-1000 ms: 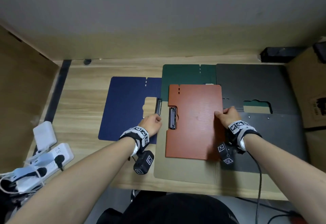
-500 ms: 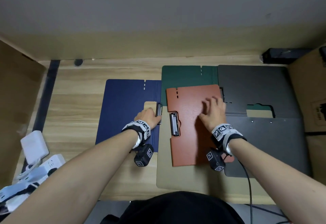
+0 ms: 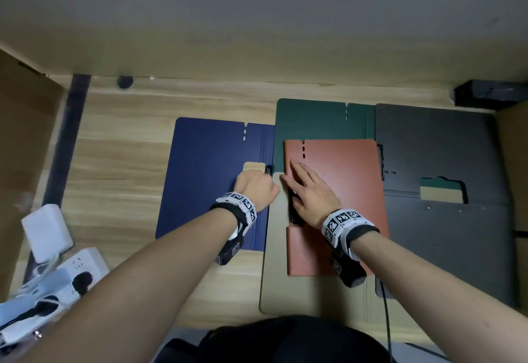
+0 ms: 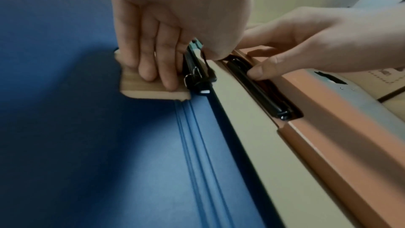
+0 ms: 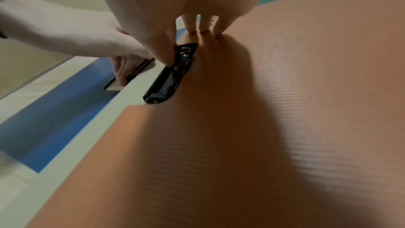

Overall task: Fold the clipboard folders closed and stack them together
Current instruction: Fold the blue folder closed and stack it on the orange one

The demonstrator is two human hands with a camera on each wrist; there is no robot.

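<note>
Right hand (image 3: 310, 194) flat, grip wide, on closed orange folder (image 3: 345, 179); left hand (image 3: 254, 188) fingers curled at blue folder (image 3: 211, 174) clip.

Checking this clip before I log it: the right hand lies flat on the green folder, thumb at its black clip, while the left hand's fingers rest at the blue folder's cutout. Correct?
Not quite. The right hand lies on the orange folder, not the green folder, which lies partly under it; the head view shows this. The thumb at the black clip and the left hand at the blue folder cutout stand as said.

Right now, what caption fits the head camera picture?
Right hand flattens the closed orange folder; left hand rests beside it on the blue folder.
</note>
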